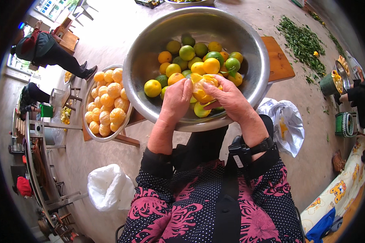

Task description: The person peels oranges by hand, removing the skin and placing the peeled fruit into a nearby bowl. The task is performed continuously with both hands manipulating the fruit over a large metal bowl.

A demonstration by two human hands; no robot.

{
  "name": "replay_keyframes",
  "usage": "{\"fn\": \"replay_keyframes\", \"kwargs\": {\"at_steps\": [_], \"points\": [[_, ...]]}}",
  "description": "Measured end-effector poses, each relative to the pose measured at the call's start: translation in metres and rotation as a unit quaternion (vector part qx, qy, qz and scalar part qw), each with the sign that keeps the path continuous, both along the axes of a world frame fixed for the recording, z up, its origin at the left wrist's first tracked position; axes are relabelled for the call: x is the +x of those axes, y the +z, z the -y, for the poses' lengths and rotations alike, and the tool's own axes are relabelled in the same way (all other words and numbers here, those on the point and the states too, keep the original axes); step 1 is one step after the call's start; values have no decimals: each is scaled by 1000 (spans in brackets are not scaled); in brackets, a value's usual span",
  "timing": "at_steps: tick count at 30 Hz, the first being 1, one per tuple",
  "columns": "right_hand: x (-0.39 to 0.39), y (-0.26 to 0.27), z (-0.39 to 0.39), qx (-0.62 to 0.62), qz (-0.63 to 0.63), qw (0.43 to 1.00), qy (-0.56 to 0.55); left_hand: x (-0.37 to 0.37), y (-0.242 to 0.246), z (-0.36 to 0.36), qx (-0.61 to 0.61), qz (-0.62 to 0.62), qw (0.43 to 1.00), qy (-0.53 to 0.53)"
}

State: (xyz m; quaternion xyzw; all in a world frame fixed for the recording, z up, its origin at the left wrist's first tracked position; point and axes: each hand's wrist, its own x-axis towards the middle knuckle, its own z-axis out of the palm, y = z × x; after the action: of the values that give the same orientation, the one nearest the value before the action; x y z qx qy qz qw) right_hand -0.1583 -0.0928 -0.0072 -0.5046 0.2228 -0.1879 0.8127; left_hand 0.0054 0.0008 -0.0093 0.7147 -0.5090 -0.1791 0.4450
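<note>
Between my two hands is a partly peeled citrus fruit (203, 88), its yellow peel folded outward in flaps around the pale flesh. My right hand (231, 95) grips it from the right, thumb on the flesh. At its left side, my left hand (177, 98) pinches the peel between thumb and fingertips. Both hands are over the near side of a large steel basin (146, 51). Inside it lie several unpeeled green, yellow and orange citrus fruits (187, 53). To the left, a smaller metal basin (128, 120) is heaped with peeled citrus fruits (105, 98).
A wooden bench (278, 59) sticks out from under the basin. White plastic bags stand on the floor at left (109, 186) and right (283, 127), the right one with peel inside. Cut leaves (304, 42) lie at upper right. Another person (44, 48) stands at upper left.
</note>
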Motion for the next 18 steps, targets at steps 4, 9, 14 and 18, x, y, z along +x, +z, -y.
{"fn": "replay_keyframes", "kwargs": {"at_steps": [4,9,14,18], "points": [[2,3,-1,18,30,999,-31,-5,7,-1,-27,-132,990,32],[3,2,0,30,26,997,-66,-15,13,0,21,36,999,8],[4,3,-1,31,21,996,-78,-20,13,2,13,43,999,-10],[4,4,-3,1,-5,996,-86,-21,12,2,17,108,994,-12]]}}
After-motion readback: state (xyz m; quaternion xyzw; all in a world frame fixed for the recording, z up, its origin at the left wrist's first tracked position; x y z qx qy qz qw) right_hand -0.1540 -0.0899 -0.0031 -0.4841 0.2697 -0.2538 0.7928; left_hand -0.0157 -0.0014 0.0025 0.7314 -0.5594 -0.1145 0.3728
